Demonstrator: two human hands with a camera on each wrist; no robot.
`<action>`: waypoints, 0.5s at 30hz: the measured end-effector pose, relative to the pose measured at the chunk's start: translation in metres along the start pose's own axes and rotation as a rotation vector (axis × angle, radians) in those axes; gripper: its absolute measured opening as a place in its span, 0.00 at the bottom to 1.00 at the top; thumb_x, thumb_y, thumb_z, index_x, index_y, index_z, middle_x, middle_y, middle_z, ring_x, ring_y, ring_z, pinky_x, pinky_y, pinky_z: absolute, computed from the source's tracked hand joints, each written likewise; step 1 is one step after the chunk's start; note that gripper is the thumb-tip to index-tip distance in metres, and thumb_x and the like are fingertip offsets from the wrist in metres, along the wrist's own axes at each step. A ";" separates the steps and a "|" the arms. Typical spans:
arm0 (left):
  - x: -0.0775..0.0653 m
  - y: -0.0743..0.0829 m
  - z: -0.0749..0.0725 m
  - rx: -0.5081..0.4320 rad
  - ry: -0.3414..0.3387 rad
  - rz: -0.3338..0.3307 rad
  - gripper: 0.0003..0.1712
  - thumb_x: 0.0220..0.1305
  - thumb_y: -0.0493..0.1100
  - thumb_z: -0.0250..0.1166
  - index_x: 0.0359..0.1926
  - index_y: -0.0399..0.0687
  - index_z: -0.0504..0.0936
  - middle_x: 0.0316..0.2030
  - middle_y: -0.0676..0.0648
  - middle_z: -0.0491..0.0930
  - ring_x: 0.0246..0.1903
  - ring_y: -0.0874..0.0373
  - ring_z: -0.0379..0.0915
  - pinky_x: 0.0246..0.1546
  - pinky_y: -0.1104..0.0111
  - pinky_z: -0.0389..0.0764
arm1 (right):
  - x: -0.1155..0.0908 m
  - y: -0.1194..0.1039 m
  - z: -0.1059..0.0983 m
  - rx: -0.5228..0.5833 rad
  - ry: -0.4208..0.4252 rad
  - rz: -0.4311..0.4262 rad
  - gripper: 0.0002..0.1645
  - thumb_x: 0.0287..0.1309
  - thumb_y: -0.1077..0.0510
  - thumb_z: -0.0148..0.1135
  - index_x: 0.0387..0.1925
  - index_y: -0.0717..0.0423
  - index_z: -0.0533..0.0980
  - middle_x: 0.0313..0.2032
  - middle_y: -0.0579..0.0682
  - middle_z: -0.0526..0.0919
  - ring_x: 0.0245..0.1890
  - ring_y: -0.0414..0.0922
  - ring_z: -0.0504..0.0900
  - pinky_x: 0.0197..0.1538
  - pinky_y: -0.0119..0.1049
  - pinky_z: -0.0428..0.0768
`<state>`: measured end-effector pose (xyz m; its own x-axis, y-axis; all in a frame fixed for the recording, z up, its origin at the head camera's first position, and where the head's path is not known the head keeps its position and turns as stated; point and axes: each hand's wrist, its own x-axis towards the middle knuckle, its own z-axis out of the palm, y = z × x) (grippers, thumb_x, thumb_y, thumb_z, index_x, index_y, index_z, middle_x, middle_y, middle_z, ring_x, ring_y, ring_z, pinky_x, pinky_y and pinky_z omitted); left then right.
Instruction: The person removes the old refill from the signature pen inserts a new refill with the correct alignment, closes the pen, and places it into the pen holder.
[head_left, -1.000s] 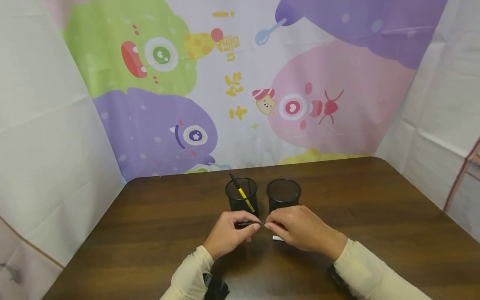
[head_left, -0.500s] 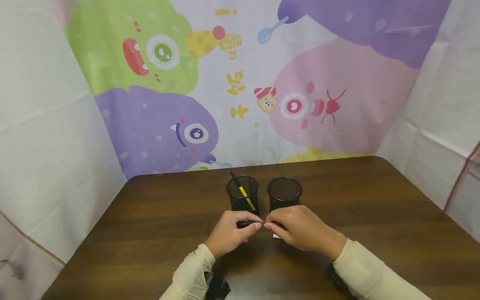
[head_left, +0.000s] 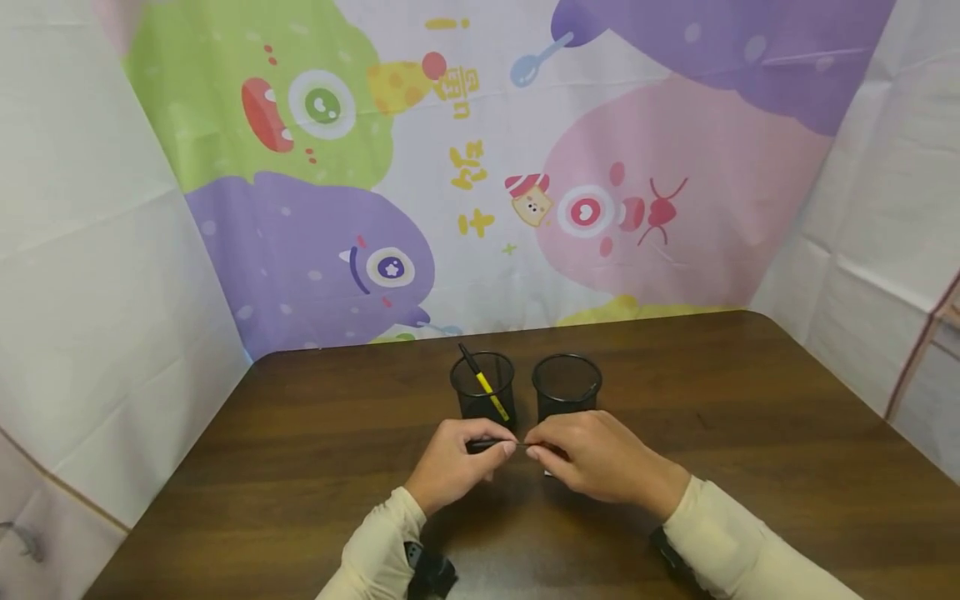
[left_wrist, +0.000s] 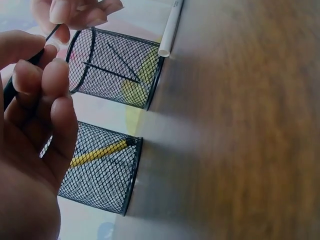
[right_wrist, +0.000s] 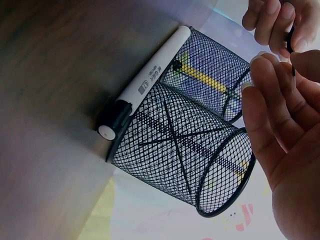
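My left hand (head_left: 457, 462) pinches a slim black pen piece (left_wrist: 9, 94) between thumb and fingers. Facing it, fingertips close by, my right hand (head_left: 611, 458) pinches a thin dark rod, like a pen refill (left_wrist: 53, 32), that runs out of the black piece's tip. Below the hands a white pen barrel (right_wrist: 155, 75) with a black end lies on the table along the cups' bases; in the head view my right hand covers most of it.
Two black mesh cups stand just beyond the hands. The left cup (head_left: 474, 410) holds a yellow and black pen (head_left: 486, 383); thin dark sticks cross inside the right cup (head_left: 553, 407). A brown table (head_left: 315, 433) is backed by a cartoon-printed cloth (head_left: 487, 292).
The hands have drawn very slightly apart, and a bit more of the thin rod shows between the fingertips. The cups and the yellow pen stay put.
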<state>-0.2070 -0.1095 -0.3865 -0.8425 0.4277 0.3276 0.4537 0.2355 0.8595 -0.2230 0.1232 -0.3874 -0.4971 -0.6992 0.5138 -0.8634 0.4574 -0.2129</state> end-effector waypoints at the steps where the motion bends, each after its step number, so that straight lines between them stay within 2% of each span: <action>1: 0.000 -0.001 0.000 -0.004 -0.002 -0.006 0.05 0.66 0.35 0.67 0.40 0.38 0.88 0.24 0.38 0.81 0.18 0.57 0.75 0.20 0.71 0.76 | 0.000 0.000 0.000 0.000 0.001 0.000 0.07 0.68 0.55 0.64 0.41 0.51 0.85 0.33 0.36 0.83 0.28 0.26 0.75 0.32 0.25 0.79; 5: 0.000 -0.001 -0.002 -0.033 -0.005 -0.023 0.06 0.66 0.36 0.67 0.41 0.38 0.88 0.22 0.44 0.81 0.19 0.53 0.77 0.20 0.72 0.75 | 0.000 -0.001 0.000 -0.004 0.009 -0.008 0.06 0.68 0.56 0.63 0.41 0.50 0.85 0.34 0.36 0.83 0.29 0.26 0.76 0.33 0.25 0.79; 9: 0.000 0.001 -0.003 -0.051 -0.002 -0.023 0.06 0.66 0.36 0.68 0.42 0.38 0.88 0.22 0.51 0.82 0.19 0.55 0.78 0.21 0.71 0.76 | 0.001 0.000 0.000 -0.009 0.013 -0.012 0.06 0.68 0.56 0.63 0.42 0.51 0.85 0.35 0.37 0.84 0.30 0.27 0.77 0.34 0.27 0.80; 15: -0.002 0.000 -0.002 -0.072 0.012 -0.024 0.07 0.66 0.35 0.67 0.42 0.34 0.87 0.25 0.36 0.82 0.20 0.58 0.78 0.22 0.71 0.76 | 0.000 0.000 0.001 -0.005 0.008 0.001 0.07 0.68 0.56 0.64 0.42 0.51 0.85 0.36 0.37 0.84 0.30 0.27 0.78 0.34 0.27 0.81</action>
<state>-0.2063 -0.1124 -0.3862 -0.8566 0.4121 0.3105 0.4112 0.1819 0.8932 -0.2231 0.1231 -0.3881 -0.4969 -0.6944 0.5204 -0.8626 0.4608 -0.2088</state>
